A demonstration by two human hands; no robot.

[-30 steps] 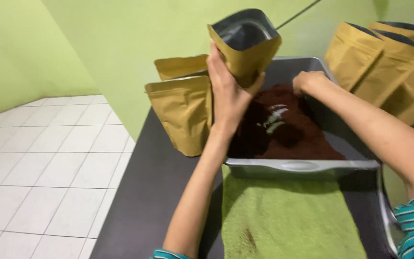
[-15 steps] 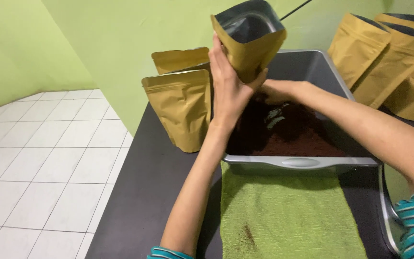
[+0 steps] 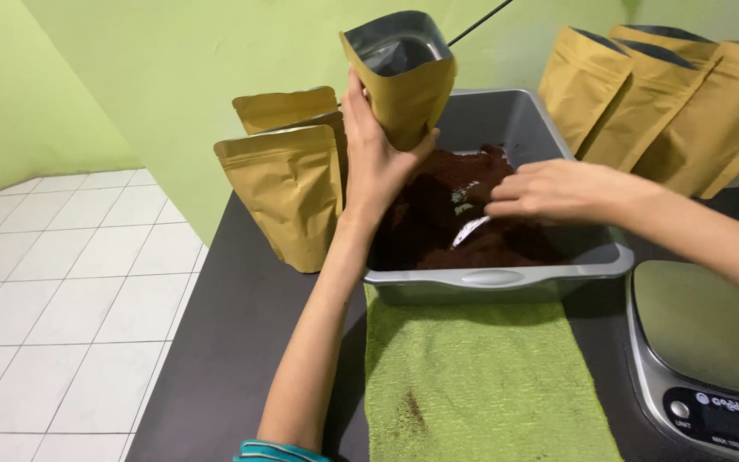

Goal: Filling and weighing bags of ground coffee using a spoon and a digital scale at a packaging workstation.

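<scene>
**A:** At the far left, two sealed tan kraft-paper stand-up pouches (image 3: 288, 201) stand upright on the dark tabletop (image 3: 241, 342), one behind the other, against the green wall. What does your left hand have?

**B:** Your left hand (image 3: 374, 158) is wrapped around the lower part of an open tan kraft pouch with a silver foil lining (image 3: 399, 73). Thumb on one side and fingers on the other clamp it upright above the left end of the grey rectangular plastic tub (image 3: 515, 120).

**A:** And inside the tub?

**B:** A heap of dark brown ground powder (image 3: 438, 214) fills its bottom. Your right hand (image 3: 549, 190) hovers low over that heap, fingers drawn together around a small silvery scoop (image 3: 470, 229) whose tip dips into the powder; the grip itself is partly hidden.

**A:** In front of the tub?

**B:** A green terry towel (image 3: 481, 376) lies flat on the table, touching the tub's near edge.

**A:** Further right?

**B:** Three open tan pouches (image 3: 643, 98) lean in a row against the wall, and a silver digital kitchen scale (image 3: 707, 342) sits at the lower right corner.
</scene>
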